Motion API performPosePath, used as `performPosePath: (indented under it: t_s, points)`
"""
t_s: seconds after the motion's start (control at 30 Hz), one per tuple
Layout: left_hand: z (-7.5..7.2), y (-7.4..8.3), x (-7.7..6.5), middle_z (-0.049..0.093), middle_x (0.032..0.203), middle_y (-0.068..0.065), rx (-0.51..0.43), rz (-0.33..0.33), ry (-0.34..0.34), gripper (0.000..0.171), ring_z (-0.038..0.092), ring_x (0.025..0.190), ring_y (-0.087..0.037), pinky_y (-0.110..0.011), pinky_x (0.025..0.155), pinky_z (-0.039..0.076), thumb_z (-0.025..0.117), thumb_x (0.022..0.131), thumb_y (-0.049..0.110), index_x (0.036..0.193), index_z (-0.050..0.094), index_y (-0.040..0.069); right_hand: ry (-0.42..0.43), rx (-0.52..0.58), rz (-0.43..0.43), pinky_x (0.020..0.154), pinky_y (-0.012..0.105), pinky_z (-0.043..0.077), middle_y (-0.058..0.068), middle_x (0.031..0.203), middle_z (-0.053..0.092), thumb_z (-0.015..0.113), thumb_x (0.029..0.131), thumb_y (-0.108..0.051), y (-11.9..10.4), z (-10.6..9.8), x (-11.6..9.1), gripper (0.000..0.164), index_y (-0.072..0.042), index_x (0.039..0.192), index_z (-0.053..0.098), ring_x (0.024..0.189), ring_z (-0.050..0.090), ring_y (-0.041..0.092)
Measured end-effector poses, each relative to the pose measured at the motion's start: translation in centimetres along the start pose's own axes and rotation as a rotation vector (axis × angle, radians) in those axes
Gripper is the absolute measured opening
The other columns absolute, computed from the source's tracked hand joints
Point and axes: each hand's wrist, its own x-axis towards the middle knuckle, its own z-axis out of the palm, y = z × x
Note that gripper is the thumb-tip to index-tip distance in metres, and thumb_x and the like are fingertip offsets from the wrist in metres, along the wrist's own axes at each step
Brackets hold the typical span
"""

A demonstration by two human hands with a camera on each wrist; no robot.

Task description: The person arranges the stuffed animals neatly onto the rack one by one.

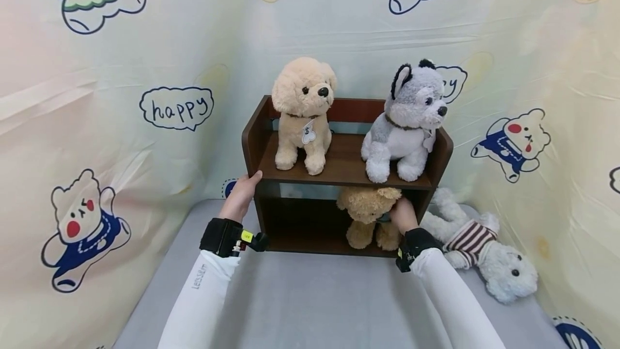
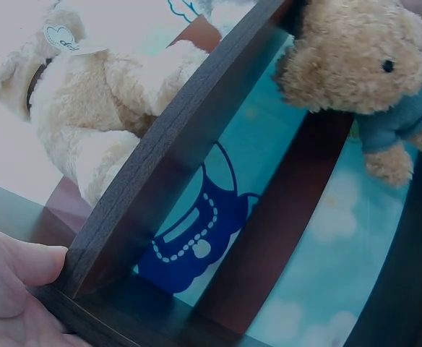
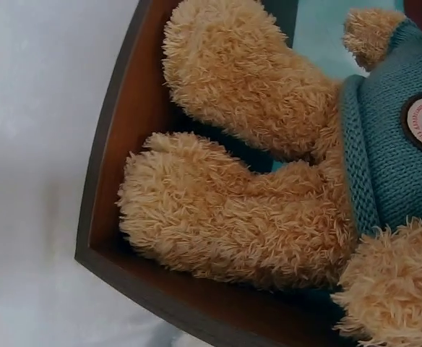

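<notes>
White sleeves [image 1: 194, 306]: reaching forward from nearest the camera, one toward each end of the shelf.
Table [image 1: 310, 306]: spreading grey beneath the wooden shelf.
Wooden shelf [image 1: 346, 147]: standing in two tiers, its long axis running left to right.
White plush toy [image 1: 508, 273]: lying on the table, outside the shelf's right end.
Cream dog [image 1: 305, 96]: sitting on the upper board, toward its left.
Grey husky [image 1: 418, 101]: sitting on that board's right.
Brown bear [image 1: 365, 206]: occupying the lower compartment, right of its middle; long axis standing upright, head just under the upper board, legs pointing down toward the lower board.
Left grip [image 1: 239, 196]: curling round the shelf's left side, thumb at the edge, well apart from the bear.
Right grip [image 1: 404, 214]: touching the bear's side, so the bear is lying just left of this nearer grip; fingers hiding, so I cannot tell whether they are pinching or spreading.
</notes>
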Motion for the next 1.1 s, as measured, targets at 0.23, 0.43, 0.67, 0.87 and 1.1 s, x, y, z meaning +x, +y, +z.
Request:
performPosePath:
  t_s: [0.23, 0.43, 0.67, 0.87, 1.1]
  points:
    - [0.0, 0.0, 0.0, 0.004, 0.151, -0.019, 0.001, -0.007, 0.008, 0.069, 0.008, 0.137, -0.035, -0.051, 0.109, 0.011, 0.031, 0.098, 0.04, 0.145, 0.0, 0.001, -0.003, 0.117, 0.144, 0.066, 0.041, 0.045, 0.02, 0.108, 0.058, 0.065, 0.083, -0.02, -7.1, -3.3, -1.3, 0.049, 0.0, 0.125, 0.05, 0.089, 0.056, 0.031]
    - [-0.1, -0.1, 0.2, 0.003, 0.151, -0.02, -0.003, 0.002, 0.001, 0.068, 0.004, 0.137, -0.035, -0.05, 0.109, 0.009, 0.029, 0.099, 0.04, 0.145, 0.0, 0.0, -0.095, 0.218, 0.175, 0.08, 0.047, 0.041, 0.029, 0.128, 0.043, 0.053, 0.089, -0.004, -21.2, -10.5, -5.6, 0.051, 0.008, 0.135, 0.034, 0.107, 0.047, 0.039]
    - [0.0, -0.1, 0.2, 0.001, 0.151, -0.02, -0.004, -0.006, 0.01, 0.069, 0.004, 0.137, -0.036, -0.051, 0.109, 0.009, 0.029, 0.098, 0.041, 0.145, -0.001, 0.0, -0.124, 0.28, 0.211, 0.087, 0.047, 0.04, 0.03, 0.131, 0.038, 0.049, 0.091, -0.001, -22.8, -11.2, -5.6, 0.05, 0.009, 0.136, 0.029, 0.113, 0.043, 0.041]
    - [0.0, -0.1, 0.2, 0.002, 0.151, -0.02, -0.003, -0.02, 0.012, 0.071, 0.005, 0.137, -0.036, -0.051, 0.109, 0.01, 0.03, 0.098, 0.042, 0.145, -0.002, 0.0, -0.071, 0.225, 0.243, 0.094, 0.051, 0.036, 0.032, 0.131, 0.038, 0.057, 0.087, -0.004, -22.9, -10.9, -5.2, 0.055, 0.011, 0.134, 0.032, 0.117, 0.039, 0.044]
    - [0.1, -0.3, 0.4, 0.004, 0.151, -0.019, 0.004, -0.027, 0.023, 0.071, 0.008, 0.137, -0.035, -0.051, 0.109, 0.011, 0.032, 0.097, 0.043, 0.145, 0.0, 0.001, -0.039, 0.131, 0.243, 0.09, 0.049, 0.04, 0.031, 0.128, 0.042, 0.059, 0.088, -0.012, -22.9, -10.8, -5.0, 0.057, 0.009, 0.135, 0.033, 0.112, 0.045, 0.042]
